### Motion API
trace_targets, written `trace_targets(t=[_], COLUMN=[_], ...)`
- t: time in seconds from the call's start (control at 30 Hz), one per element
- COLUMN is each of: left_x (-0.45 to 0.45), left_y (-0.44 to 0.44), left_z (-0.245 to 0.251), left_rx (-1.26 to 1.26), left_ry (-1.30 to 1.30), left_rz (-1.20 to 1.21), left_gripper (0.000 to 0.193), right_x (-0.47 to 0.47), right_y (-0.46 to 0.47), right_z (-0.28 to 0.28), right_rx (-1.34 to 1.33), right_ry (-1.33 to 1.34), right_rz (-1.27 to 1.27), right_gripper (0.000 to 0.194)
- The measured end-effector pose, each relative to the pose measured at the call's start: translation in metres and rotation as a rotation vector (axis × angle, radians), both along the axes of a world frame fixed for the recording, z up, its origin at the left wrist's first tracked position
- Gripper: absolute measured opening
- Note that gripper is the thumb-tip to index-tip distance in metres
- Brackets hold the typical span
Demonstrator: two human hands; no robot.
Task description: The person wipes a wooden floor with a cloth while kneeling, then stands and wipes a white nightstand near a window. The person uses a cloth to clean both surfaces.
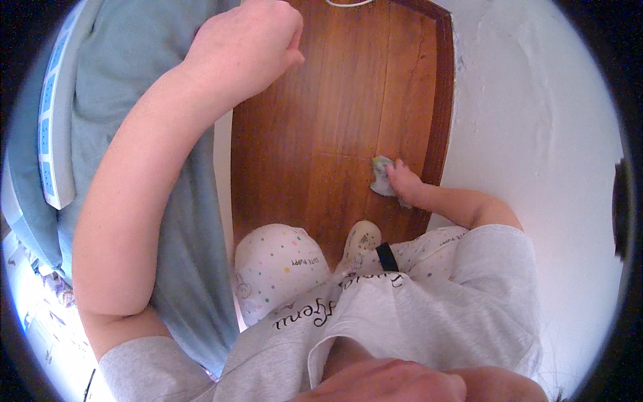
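My right hand [406,183] presses a crumpled pale, greenish-grey cloth [383,176] onto the reddish-brown wooden floor [331,125]. It is near the dark skirting board on the right. My left hand [246,47] is raised at the top of the view, over the edge of a teal fabric-covered bed or seat [135,55]. Its fingers curl away from me, so the palm is hidden. I cannot tell whether anything is in it.
A white wall [522,125] rises on the right behind the dark wooden skirting board [442,100]. A long white power strip [65,166] with blue socket faces lies on the teal fabric. Part of a white cable [349,4] shows at the top. My bent knee [281,266] and light clog [364,235] are below.
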State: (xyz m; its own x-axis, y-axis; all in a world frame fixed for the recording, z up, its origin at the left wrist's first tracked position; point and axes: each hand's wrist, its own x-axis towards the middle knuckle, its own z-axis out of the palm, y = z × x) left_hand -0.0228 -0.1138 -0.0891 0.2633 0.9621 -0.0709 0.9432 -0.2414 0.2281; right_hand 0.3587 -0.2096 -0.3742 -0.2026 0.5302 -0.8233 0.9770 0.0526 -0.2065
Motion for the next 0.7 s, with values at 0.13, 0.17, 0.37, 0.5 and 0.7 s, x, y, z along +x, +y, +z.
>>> trace_targets(t=[0.13, 0.17, 0.37, 0.5, 0.7], left_x=[0.008, 0.009, 0.011, 0.022, 0.035], left_y=[0.001, -0.004, -0.069, -0.091, -0.084], left_z=[0.007, 0.010, 0.036, 0.041, 0.055], left_rx=[-0.001, 0.021, -0.182, -0.254, -0.321], left_ry=[-0.034, -0.048, -0.281, -0.387, -0.476], left_rz=[-0.016, -0.034, 0.147, 0.179, 0.196], left_gripper=[0.020, 0.020, 0.014, 0.014, 0.012], right_x=[0.011, 0.008, -0.006, 0.001, 0.006], right_y=[-0.012, -0.013, -0.011, -0.014, -0.025], right_z=[-0.022, -0.026, -0.010, 0.011, -0.022], right_rx=[-0.016, -0.011, -0.011, -0.071, 0.067], right_ry=[-0.029, -0.045, -0.136, -0.080, -0.093], right_rz=[-0.148, -0.219, -0.268, -0.048, -0.381], right_gripper=[0.043, 0.046, 0.047, 0.049, 0.042])
